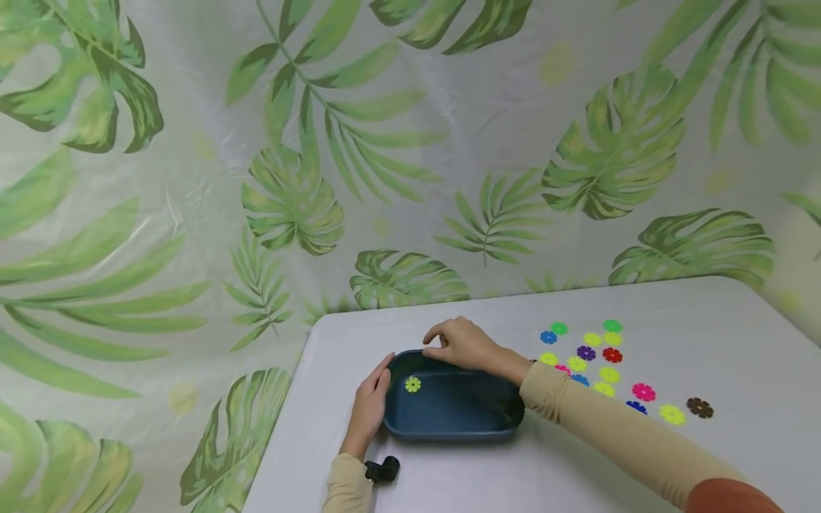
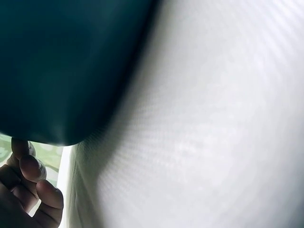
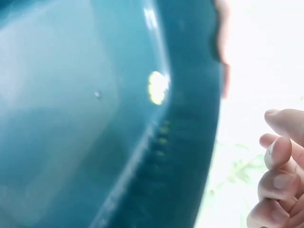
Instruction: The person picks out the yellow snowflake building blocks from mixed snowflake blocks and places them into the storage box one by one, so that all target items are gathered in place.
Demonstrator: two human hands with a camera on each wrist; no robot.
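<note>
White table (image 1: 744, 342) across lower frame. Lower centre: dark blue tray (image 1: 449, 417), left hand (image 1: 367, 407) along its left wall, probably steadying it; can't tell whether fingers pinch the rim. Yellow disc (image 1: 412, 385) lies inside, toward tray's left end. Right hand (image 1: 467, 344) over far rim, fingers loosely bent, small gap at fingertips, nothing seen between. Loose coloured discs (image 1: 609, 375) right of centre, likely spread for easy picking. Leaf-print backdrop (image 1: 398, 142) fills upper frame.

Indoor rm; leafy backdrop (image 1: 398, 228), tbl (image 1: 757, 342)
</note>
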